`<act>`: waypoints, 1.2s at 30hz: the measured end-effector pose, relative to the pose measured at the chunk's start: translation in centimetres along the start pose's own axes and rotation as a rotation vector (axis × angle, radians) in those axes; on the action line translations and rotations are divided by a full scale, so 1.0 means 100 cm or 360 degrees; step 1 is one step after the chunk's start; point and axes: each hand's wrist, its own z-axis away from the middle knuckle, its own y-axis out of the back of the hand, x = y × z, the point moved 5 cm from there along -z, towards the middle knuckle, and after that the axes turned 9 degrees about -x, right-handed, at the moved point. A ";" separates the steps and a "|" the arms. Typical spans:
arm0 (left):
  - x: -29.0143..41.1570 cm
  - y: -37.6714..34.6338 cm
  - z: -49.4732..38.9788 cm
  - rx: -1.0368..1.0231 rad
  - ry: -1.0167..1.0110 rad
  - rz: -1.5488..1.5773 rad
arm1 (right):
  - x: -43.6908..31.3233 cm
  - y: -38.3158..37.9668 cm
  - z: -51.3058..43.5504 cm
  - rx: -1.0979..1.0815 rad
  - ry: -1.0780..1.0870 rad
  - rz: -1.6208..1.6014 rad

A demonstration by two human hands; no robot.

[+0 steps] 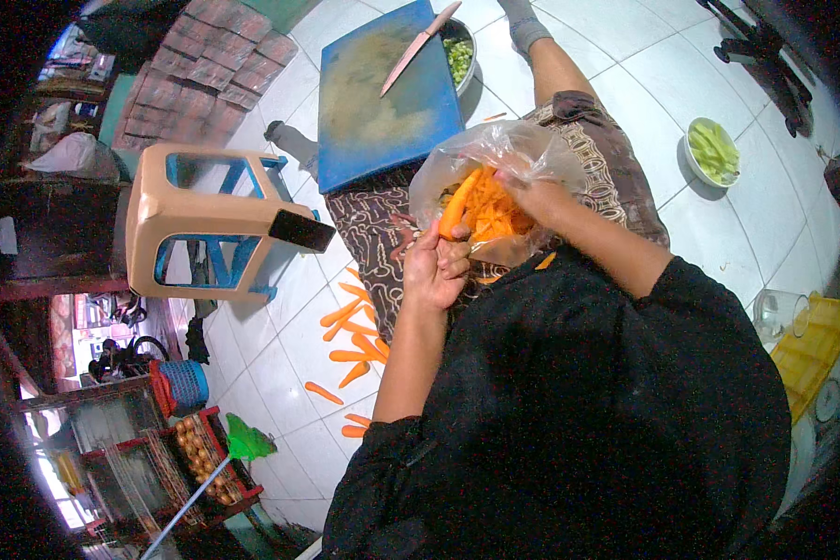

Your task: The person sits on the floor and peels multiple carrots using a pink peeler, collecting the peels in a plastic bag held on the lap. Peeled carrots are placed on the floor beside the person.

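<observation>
My left hand (435,266) grips the lower end of a whole carrot (460,204), which slants up over a clear plastic bag (563,157). The bag sits open on my lap, on brown patterned cloth (619,164). Orange carrot peelings (493,210) fill its inside. My right hand (535,196) reaches over the bag's right side, its fingertips close to the carrot's upper end. Whether those fingers hold a tool is hidden. Several more carrots (353,332) lie on the tiled floor beside my left thigh.
Ahead, a blue cutting board (385,105) bears a knife (420,49), partly covering a bowl of chopped greens (458,59). Rightward stands a white bowl of pale green pieces (714,154). At left, a phone (301,231) rests against a plastic stool (196,224); a green broom (247,439) is behind.
</observation>
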 end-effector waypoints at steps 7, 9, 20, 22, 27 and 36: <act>0.004 0.000 0.005 -0.0046 -0.0073 0.0000 | 0.016 -0.013 0.001 0.0008 -0.0079 0.0539; 0.003 -0.003 0.008 -0.0056 -0.0065 -0.0033 | 0.041 -0.003 -0.010 0.0216 -0.0131 0.0579; -0.016 0.002 0.004 0.0337 0.0179 -0.0624 | 0.013 -0.006 -0.004 -0.0593 -0.0470 -0.2133; -0.008 0.005 0.003 0.0402 0.0056 -0.1132 | 0.022 -0.005 -0.007 -0.0527 -0.0599 -0.2103; -0.011 -0.002 -0.002 0.0424 0.0104 -0.2146 | 0.015 -0.006 -0.008 -0.0540 -0.0508 -0.1857; 0.001 0.000 0.004 0.0652 -0.0200 -0.1196 | -0.016 -0.021 0.022 -0.0253 0.0169 0.0485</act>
